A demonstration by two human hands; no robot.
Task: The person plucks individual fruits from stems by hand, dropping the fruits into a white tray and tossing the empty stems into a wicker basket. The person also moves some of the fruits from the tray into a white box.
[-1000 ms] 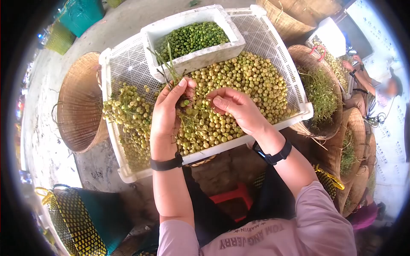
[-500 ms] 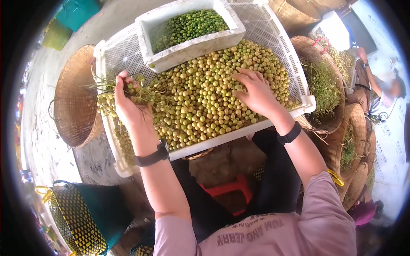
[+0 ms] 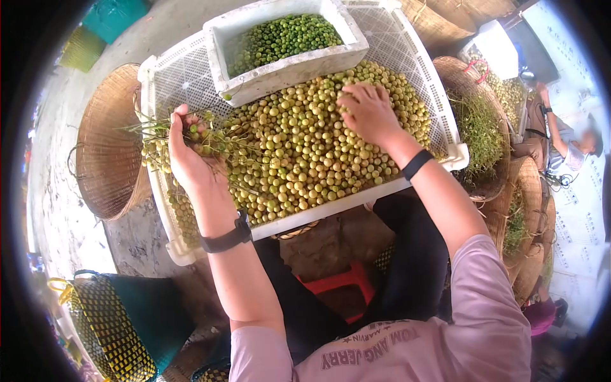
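Right hand (image 3: pixel 371 116) moved forward; shirt (image 3: pixel 407 356) apparently reads "JERRY".

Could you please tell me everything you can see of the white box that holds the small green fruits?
The white box is rectangular, open-topped and thick-walled, apparently foam, with dark scuffs on its rim and outer wall. It sits upright at the far side of the white perforated tray, slightly skewed in this view. Small green fruits cover its visible floor; yellowish fruits lie along its near side. Neither the left hand nor the right hand touches it.
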